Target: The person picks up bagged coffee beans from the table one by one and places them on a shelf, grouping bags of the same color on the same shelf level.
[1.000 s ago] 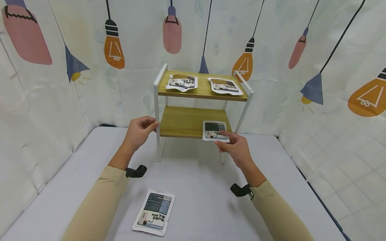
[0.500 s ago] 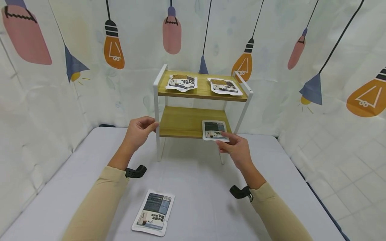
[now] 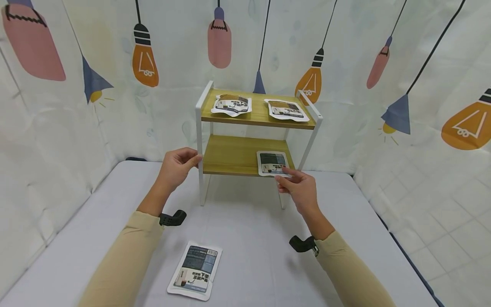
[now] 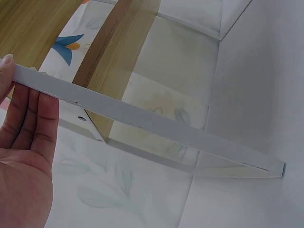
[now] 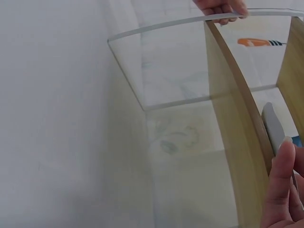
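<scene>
A two-tier shelf with wooden boards and a white frame stands at the back of the table. My left hand pinches its left front post between thumb and fingers, level with the lower board. On the right side of that board lies a flat white pouch with a dark printed label. My right hand pinches the pouch by its near right corner, thumb below and fingers on top. In the right wrist view the pouch shows edge-on, partly hidden by the fingers.
Two similar pouches lie on the top board, a left pouch and a right pouch. Another pouch rests on the white-covered table near the front. Patterned fabric walls enclose the back and sides.
The right hand has pushed the pouch slightly farther back onto the lower board. My left hand has stayed on the post.
</scene>
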{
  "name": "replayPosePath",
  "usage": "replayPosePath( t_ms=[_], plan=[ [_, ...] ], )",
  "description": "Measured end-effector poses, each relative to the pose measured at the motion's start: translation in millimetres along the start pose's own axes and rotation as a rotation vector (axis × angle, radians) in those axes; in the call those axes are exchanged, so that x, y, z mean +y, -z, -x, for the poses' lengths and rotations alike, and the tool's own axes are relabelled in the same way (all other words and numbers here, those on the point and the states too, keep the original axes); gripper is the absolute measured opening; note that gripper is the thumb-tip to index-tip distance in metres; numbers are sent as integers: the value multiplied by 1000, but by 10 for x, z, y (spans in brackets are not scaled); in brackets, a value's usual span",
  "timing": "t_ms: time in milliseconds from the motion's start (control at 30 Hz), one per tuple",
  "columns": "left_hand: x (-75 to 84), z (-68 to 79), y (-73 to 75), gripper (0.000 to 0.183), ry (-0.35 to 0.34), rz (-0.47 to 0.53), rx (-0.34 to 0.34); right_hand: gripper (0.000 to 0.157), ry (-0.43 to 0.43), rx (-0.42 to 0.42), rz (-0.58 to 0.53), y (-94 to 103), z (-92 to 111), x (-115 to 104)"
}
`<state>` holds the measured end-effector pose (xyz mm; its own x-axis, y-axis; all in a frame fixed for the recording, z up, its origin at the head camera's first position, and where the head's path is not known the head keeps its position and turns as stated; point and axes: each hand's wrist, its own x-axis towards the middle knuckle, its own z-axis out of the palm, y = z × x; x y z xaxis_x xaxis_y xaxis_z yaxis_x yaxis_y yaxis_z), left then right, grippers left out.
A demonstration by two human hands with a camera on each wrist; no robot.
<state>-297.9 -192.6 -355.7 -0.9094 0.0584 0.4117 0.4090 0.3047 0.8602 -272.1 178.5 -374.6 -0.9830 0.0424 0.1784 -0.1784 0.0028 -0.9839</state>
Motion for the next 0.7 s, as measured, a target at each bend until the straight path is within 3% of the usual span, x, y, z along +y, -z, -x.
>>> replayPosePath(
  t_ms=[700],
  plan=[
    [-11,-5,3,37,6,4,-4,40,61,62,39,-105,-34,33]
  ],
)
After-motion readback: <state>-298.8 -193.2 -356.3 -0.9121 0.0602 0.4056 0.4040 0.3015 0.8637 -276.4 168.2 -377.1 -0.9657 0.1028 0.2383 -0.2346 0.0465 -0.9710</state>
